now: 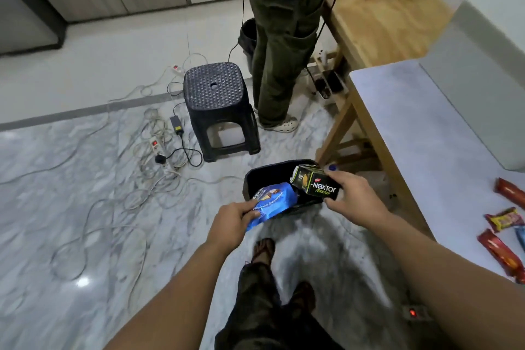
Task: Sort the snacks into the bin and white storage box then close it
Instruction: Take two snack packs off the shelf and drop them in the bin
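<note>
The left hand (231, 220) pinches a blue snack packet (272, 202) by its near end, thumb on top and the other fingers curled beneath it. The right hand (352, 196) grips a dark green Nextar box (316, 183), thumb under its near edge and fingers wrapped over the far side, one painted nail showing on top. Both snacks hang just beyond the fingertips, over the open mouth of a black bin (252, 179) standing on the marble floor (85, 193); the far end of the packet seems to dip inside the rim, though blur makes that hard to settle. To the right of the right hand, a table with a grey top (412, 128) carries red wrapped snacks (497, 256) near its front edge and a white storage box (488, 65) farther back. Beyond the bin stand a black plastic stool (218, 105) and another person's legs (281, 65), with cables (159, 136) tangled to the left.
</note>
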